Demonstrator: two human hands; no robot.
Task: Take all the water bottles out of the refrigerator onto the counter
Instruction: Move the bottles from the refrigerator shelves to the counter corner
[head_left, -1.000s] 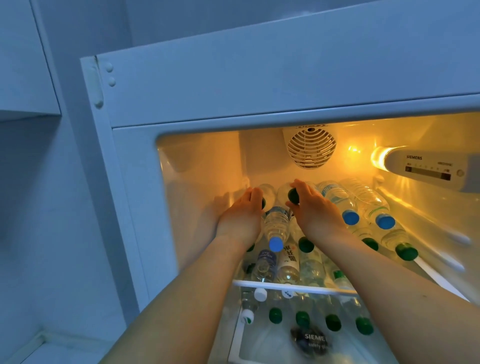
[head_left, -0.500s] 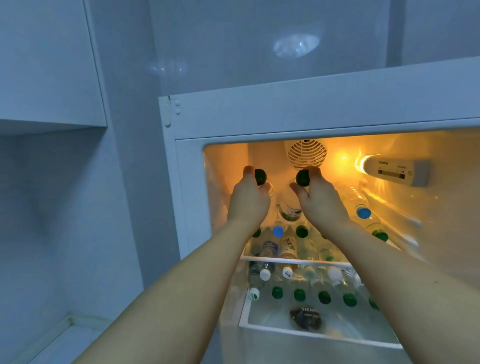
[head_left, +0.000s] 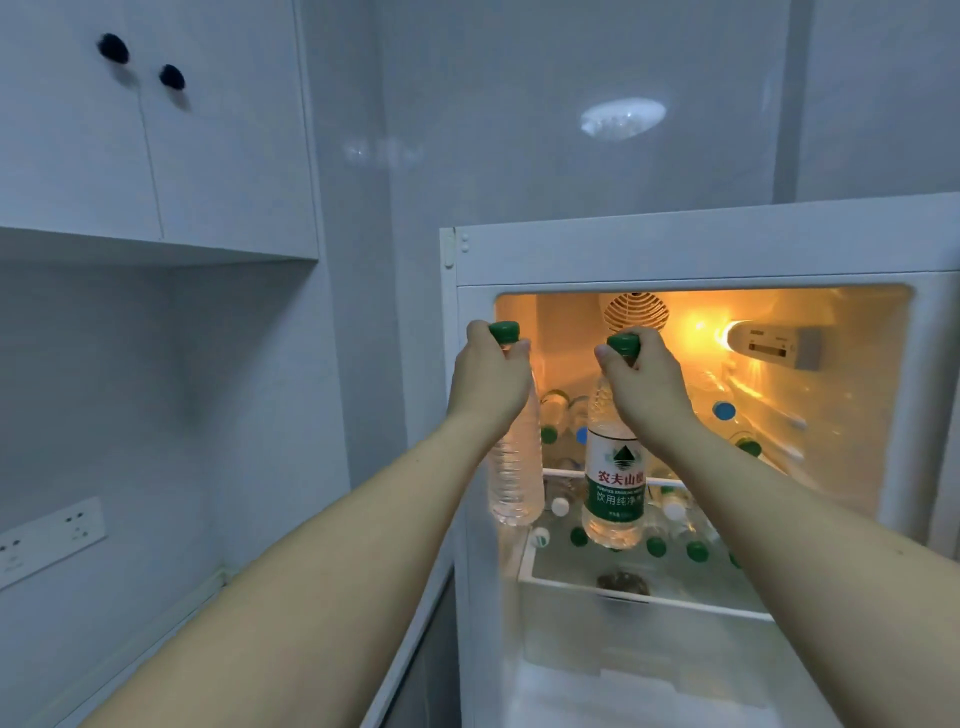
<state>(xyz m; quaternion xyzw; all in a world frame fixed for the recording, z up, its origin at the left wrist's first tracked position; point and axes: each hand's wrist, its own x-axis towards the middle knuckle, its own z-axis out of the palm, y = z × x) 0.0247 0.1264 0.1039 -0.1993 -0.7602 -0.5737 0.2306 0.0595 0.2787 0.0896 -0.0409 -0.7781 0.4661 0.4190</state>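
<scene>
Dim, bluish kitchen corner around you.
Wall cabinet (head_left: 156, 130) at 10 o'clock, socket strip (head_left: 49, 540) at 8, ceiling-light reflection (head_left: 622, 118) on glossy wall at 12.

Labelled bottle (head_left: 614, 470): green-white label with mountain logo, red characters "农夫山", fourth character partly hidden; below, white "饮用纯净", end of line unclear. Small English line too blurred. Control panel (head_left: 774, 346): print unreadable.
</scene>
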